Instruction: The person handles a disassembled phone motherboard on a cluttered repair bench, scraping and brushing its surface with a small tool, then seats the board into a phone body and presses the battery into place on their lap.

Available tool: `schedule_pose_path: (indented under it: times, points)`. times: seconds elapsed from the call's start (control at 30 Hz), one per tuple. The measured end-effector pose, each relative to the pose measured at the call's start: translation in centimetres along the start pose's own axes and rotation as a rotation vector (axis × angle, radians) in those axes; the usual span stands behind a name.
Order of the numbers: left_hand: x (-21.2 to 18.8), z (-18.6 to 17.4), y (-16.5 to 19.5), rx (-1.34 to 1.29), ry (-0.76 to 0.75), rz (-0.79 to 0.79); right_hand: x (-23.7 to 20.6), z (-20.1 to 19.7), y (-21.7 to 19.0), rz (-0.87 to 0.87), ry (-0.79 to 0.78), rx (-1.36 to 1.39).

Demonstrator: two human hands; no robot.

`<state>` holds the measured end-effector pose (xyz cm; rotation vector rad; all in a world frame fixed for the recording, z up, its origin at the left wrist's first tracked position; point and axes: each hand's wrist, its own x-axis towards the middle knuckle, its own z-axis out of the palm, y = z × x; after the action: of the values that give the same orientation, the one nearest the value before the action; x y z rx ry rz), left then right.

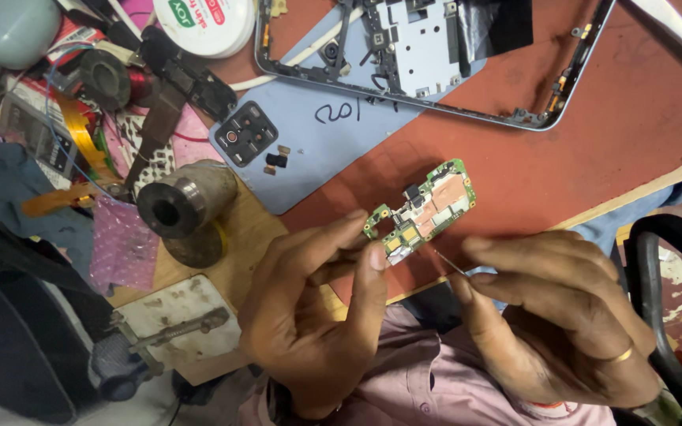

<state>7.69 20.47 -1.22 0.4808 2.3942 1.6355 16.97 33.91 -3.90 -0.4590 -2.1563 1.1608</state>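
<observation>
Taking the green circuit board as the landmark, far to its left lies a heavy metal cylinder on the wooden bench, with a small metal vise plate below it. Up and left of the board, a light blue phone back cover lies flat, camera block facing up, and above the board rests the stripped phone frame on the red mat.

The left hand pinches the board's lower left end between thumb and forefinger, so the board is lifted over the mat's edge. The right hand, just right of the board, has its fingers closed narrowly on a thin metal probe, whose tip points at the board's lower edge.

I judge the board light, stiff and fragile; it is best held by its bare edges, not by the shields or small parts.
</observation>
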Motion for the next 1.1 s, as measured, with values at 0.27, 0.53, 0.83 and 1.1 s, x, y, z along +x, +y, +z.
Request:
schedule_pose_path:
  times: [0.27, 0.53, 0.83, 1.1]
  points:
    - [-0.2, 0.1, -0.5, -0.017, 0.01, 0.032, 0.7, 0.3, 0.1, -0.082, -0.029, 0.071]
    - [-0.4, 0.0, -0.8, 0.008, 0.012, 0.095, 0.4, 0.3, 0.2, -0.094, -0.049, 0.05]
    - [-0.6, -0.1, -0.9, -0.013, 0.012, 0.121, -0.7, 0.3, -0.9, -0.082, -0.077, -0.022]
    - [-0.5, -0.3, -0.7, 0.046, 0.002, 0.14, 0.9, 1.2, -2.8, -0.047, -0.034, -0.025]
